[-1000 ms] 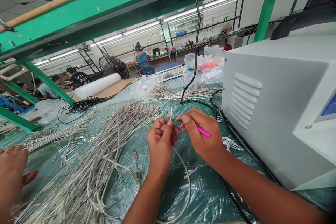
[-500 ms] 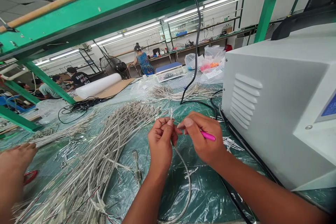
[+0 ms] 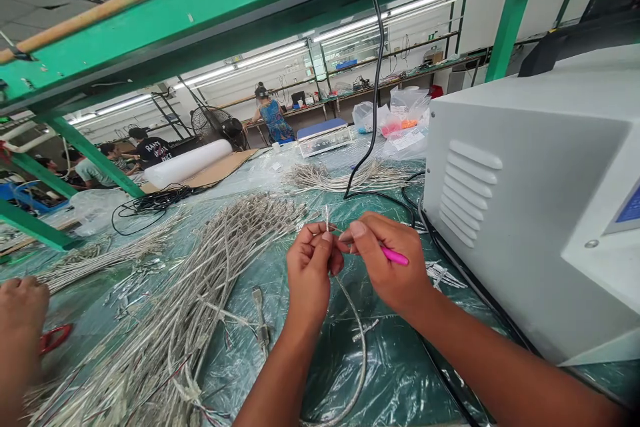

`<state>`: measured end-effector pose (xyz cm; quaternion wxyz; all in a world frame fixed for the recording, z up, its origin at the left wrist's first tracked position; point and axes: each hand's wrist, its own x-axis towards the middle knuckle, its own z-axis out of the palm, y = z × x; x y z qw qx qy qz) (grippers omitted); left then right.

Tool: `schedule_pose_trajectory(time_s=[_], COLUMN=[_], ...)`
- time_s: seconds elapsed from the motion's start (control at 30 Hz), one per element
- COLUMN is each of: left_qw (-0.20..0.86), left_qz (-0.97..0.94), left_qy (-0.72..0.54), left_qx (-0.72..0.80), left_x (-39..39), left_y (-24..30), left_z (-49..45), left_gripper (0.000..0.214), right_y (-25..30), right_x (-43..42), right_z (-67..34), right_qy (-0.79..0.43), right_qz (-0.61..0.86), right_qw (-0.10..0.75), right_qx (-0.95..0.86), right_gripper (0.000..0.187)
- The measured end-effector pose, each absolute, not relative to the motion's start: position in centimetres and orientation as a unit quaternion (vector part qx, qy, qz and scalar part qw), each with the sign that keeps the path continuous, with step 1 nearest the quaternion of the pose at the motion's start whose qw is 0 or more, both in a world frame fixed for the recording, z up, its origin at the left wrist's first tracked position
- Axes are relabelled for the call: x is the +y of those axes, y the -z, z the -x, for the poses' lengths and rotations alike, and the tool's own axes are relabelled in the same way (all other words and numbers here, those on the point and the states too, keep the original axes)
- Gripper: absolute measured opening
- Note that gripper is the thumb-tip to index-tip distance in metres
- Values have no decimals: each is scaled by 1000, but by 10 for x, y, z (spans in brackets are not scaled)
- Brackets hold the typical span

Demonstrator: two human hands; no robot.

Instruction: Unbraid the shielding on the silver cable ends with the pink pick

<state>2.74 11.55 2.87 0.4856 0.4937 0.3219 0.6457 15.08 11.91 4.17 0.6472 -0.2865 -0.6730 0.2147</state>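
Observation:
My left hand [image 3: 311, 260] is closed, its thumb and fingers pinching a grey braided cable [image 3: 364, 347] near its end. The pale stripped end [image 3: 327, 215] points up above the fingertips, and the rest of the cable loops down to the table. My right hand [image 3: 393, 257] is wrapped round a slim tool with a pink handle [image 3: 395, 256]. Its thin tip reaches toward the cable end beside my left fingertips; the fingers hide most of it, so its exact kind is unclear. To the left lies a large pile of similar cables [image 3: 220, 260].
Another person's hand [image 3: 20, 310] is at the left edge beside a red-handled tool [image 3: 55, 339]. A grey machine [image 3: 520, 200] stands close on the right. A black power cord [image 3: 376, 80] hangs ahead, and a scale [image 3: 324, 137] sits farther back. Stripped scraps [image 3: 443, 275] lie near the machine.
The other person's hand at the left edge has pulled back to the left. My hands have shifted very slightly, still holding the cable and the pink-handled tool.

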Motion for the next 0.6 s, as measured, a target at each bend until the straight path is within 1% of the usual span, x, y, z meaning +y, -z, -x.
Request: schedule_pose_trajectory(time_s=[0.33,0.6], left_qw=[477,464], left_qz=[-496,-510], left_qy=[-647,-638], left_qx=[329,342], left_x=[116,115], left_y=[-29,-30], left_z=[-27,-27], left_gripper=[8,10], right_y=[-43,-42], right_x=[118,120], right_z=[-151,-150], right_qy=[-205,-221], right_qz=[283,289], right_qw=[649,654], right_qx=[-676,-664], right_gripper=[37,37])
